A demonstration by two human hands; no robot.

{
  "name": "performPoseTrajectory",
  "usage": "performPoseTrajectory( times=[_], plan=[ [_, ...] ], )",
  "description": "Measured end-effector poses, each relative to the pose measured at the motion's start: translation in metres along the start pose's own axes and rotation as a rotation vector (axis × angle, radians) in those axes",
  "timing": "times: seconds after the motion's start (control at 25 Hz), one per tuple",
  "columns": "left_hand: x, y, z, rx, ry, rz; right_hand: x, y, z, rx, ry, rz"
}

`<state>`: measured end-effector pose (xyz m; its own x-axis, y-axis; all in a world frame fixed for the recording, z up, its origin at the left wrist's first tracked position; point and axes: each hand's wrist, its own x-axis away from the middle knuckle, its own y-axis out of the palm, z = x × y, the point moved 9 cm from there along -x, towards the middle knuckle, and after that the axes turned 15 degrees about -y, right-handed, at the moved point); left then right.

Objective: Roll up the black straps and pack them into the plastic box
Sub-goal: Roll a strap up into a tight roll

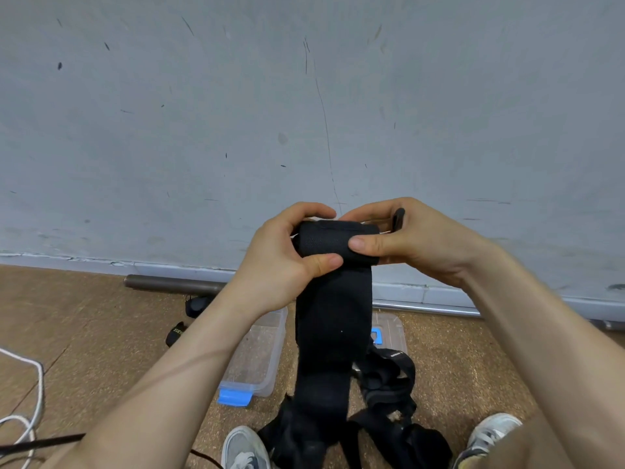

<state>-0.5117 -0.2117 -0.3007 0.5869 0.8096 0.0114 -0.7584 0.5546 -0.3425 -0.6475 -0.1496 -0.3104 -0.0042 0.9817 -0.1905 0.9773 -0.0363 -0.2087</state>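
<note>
Nearest, lifted in front of the body: the roll [333,240] of one black strap, wound tight and lying across. Pinched at its left end by the left hand [287,252], thumb pressed on the front, fingers curled over the top. Pinched at its right end by the right hand [416,242] in the same manner, thumb flat on the cloth. Probably held so from both ends to keep the turns tight and even. Between the right fingers also a short black piece [399,220], perhaps the end tab; hard to tell. Hanging straight down from the roll, the unrolled tail [333,316], so seemingly only partly wound.

Lower, on the brown floor [101,333] between two grey shoes [245,450]: a loose heap [389,384] of more black straps, not yet rolled. On one of them a small label [394,354] with white writing, too small to read.

Just beyond the heap, the clear plastic box [260,350], open, a blue latch [234,397] on its near side, no roll seen in its visible part. Likely placed close for easy packing. To its right, partly hidden behind the tail, the lid [392,328]. Left of the box a small black item [176,332] with pale letters, not surely readable. At far left a white cord [33,384]. Farther, a metal pipe [172,285] along the foot of the grey wall [304,113].
</note>
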Motion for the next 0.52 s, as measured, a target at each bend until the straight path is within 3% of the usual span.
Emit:
performPoseTrajectory(
  times=[0.2, 0.4, 0.52],
  plan=[
    [0.004, 0.004, 0.006, -0.033, 0.039, 0.038, 0.003, 0.009, 0.007, 0.021, 0.067, -0.131],
    [-0.004, -0.003, -0.004, 0.077, -0.068, -0.089, -0.002, 0.001, -0.012, 0.087, -0.120, 0.011],
    [-0.003, -0.006, 0.005, 0.087, 0.003, -0.030, -0.003, 0.002, -0.014, 0.121, -0.125, 0.001]
  ],
)
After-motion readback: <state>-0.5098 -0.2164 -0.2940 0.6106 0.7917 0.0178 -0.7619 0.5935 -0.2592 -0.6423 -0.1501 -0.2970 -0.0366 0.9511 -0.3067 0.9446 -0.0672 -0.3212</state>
